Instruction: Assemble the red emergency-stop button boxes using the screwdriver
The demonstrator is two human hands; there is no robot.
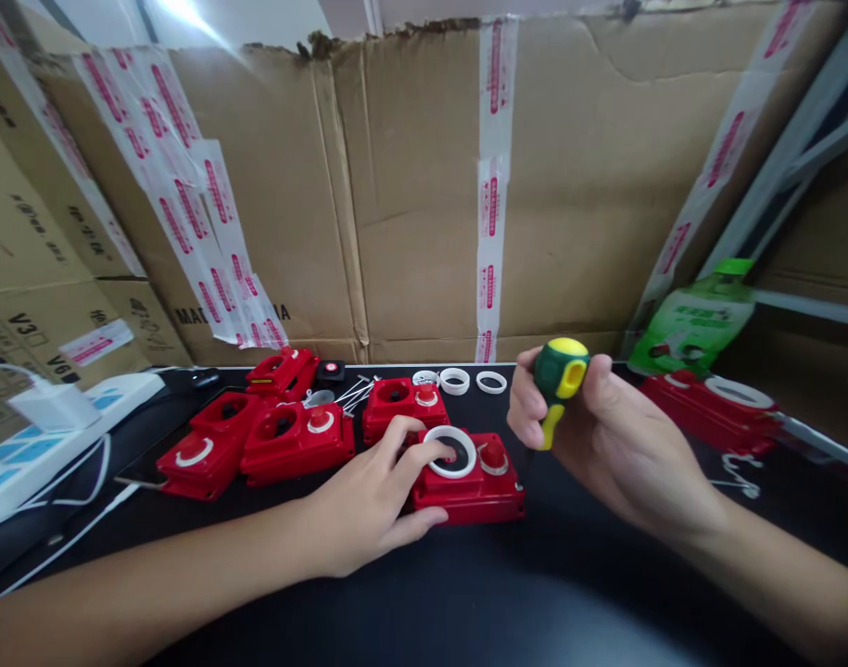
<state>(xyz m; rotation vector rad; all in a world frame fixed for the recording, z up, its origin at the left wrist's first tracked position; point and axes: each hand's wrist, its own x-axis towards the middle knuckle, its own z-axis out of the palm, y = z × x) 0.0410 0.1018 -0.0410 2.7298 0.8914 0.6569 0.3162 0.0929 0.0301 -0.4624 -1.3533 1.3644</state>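
Left hand (372,505), fingers loosely spread, lies on the white ring (473,454) and red box (465,505) on the surface (465,602); right hand (628,449) grips the screwdriver (559,384) beside it. Best hold the box steady, screwdriver upright.

white glare is streaking across the upper left, above the cardboard wall (424,185), which is looking evenly lit. the black table (569,621) is catching a soft, pale sheen near the bottom, while the space behind the shelf frame (753,185) is looking dim. wide-angle distortion is slanting the outer edges; print on the tape (493,213) is blurring.
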